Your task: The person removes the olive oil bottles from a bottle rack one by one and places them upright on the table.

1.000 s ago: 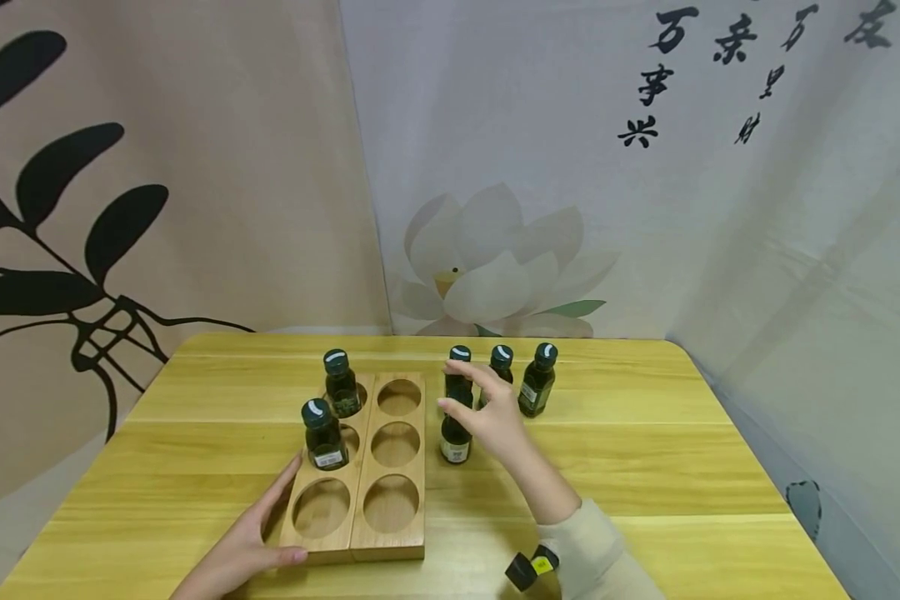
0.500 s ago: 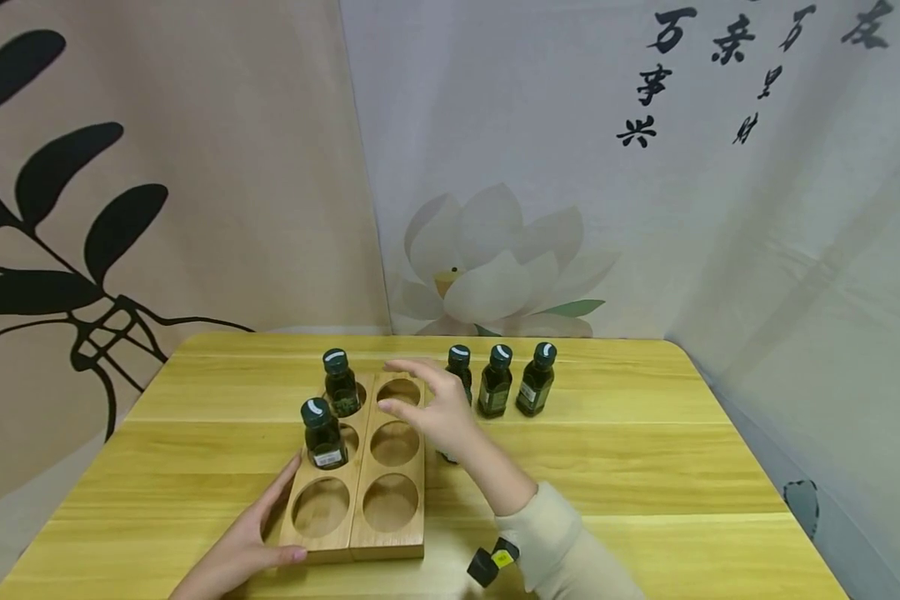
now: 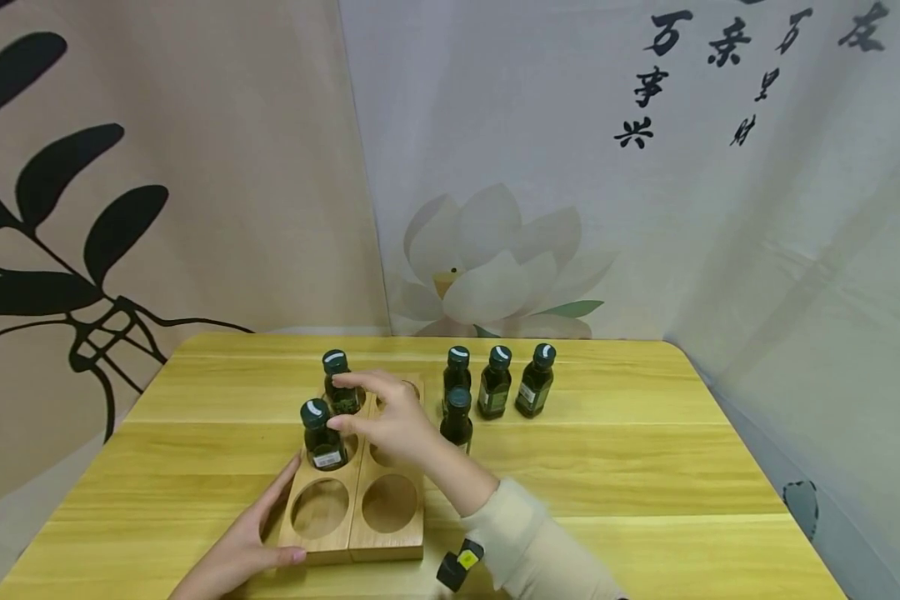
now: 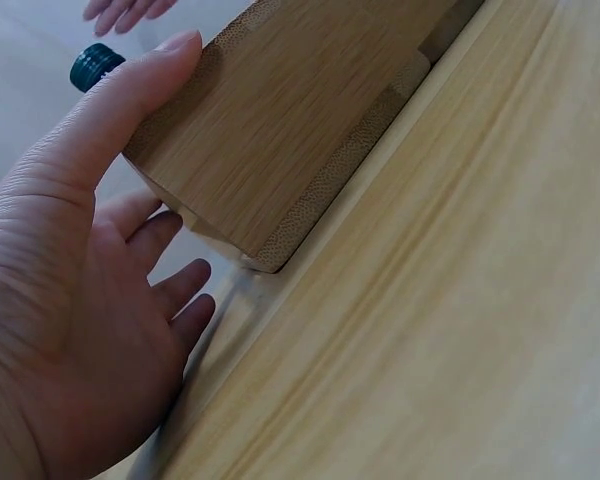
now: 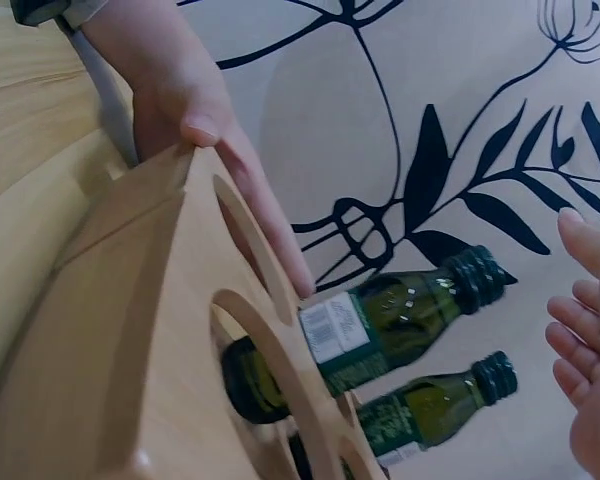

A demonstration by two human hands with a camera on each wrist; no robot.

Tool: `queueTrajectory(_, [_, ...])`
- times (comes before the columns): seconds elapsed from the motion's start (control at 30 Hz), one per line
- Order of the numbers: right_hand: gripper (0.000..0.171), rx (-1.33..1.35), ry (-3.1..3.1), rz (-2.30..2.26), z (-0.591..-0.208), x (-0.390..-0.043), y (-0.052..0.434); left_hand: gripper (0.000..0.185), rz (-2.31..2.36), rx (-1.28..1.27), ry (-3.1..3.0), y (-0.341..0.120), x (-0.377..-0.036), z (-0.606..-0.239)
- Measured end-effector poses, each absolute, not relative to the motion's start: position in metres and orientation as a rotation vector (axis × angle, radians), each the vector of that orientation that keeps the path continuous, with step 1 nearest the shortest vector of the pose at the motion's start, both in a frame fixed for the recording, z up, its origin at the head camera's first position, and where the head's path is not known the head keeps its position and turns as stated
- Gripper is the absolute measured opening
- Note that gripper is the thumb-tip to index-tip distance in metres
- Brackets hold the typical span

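A wooden rack (image 3: 354,537) with round wells stands on the table. Two small green glass bottles with dark green caps sit in its left row: a front bottle (image 3: 322,437) in the middle well and a rear bottle (image 3: 336,364) in the far well. My left hand (image 3: 247,537) grips the rack's near left corner, thumb on the front face and fingers along the side. Over the rack reaches my right hand (image 3: 393,425), thumb and fingers spread apart near the bottle necks. In the right wrist view that hand (image 5: 590,340) is apart from the caps (image 5: 475,278).
Several similar bottles stand on the table right of the rack, among them a nearer bottle (image 3: 457,421) and a farthest-right bottle (image 3: 535,390). A printed cloth backdrop (image 3: 495,167) hangs behind the table (image 3: 607,500).
My right hand has moved left from the loose bottles, across the rack, to the two bottles in its left row. The left hand and the rack have stayed put.
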State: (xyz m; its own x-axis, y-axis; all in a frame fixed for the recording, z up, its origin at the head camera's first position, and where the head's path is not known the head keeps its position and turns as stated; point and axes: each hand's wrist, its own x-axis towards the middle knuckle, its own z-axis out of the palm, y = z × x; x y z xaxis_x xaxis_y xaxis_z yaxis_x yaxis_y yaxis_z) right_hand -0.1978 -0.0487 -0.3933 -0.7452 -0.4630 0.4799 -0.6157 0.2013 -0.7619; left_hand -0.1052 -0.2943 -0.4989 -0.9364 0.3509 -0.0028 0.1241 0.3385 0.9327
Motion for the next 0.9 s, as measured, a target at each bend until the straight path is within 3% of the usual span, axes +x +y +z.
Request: queueTrajectory(0.9, [0.045, 1.041, -2.428, 1.596, -0.420, -0.205, -0.082, 0.104, 1.594, 0.398, 2.414, -0.293, -0.105, -0.497])
